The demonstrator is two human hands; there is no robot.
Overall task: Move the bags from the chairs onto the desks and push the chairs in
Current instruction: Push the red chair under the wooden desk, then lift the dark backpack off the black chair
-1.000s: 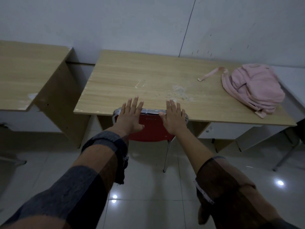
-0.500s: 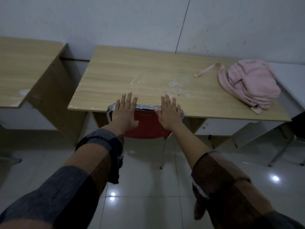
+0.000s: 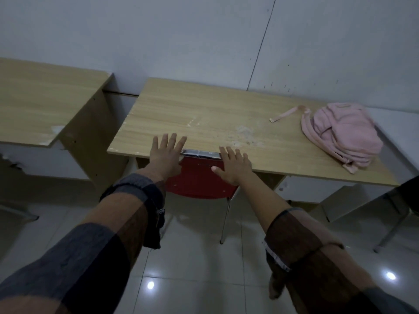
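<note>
A red chair (image 3: 199, 180) with a metal top rail stands tucked under the front edge of the middle wooden desk (image 3: 204, 118). My left hand (image 3: 166, 155) lies flat against the left of the chair's backrest, fingers spread. My right hand (image 3: 233, 165) presses flat on the right of the backrest, fingers apart. Neither hand curls around anything. A pink backpack (image 3: 342, 134) lies on the right end of the desk, one strap trailing to its left. The chair's seat is hidden beneath the desk.
A second wooden desk (image 3: 38, 103) stands to the left with a gap between the two. Metal legs of other furniture (image 3: 392, 232) show at the right. White wall runs behind the desks; glossy tiled floor lies below.
The chair has slid further under the desk, its top rail now at the desk edge. My view has tilted and shifted slightly; both hands stay flat on the backrest.
</note>
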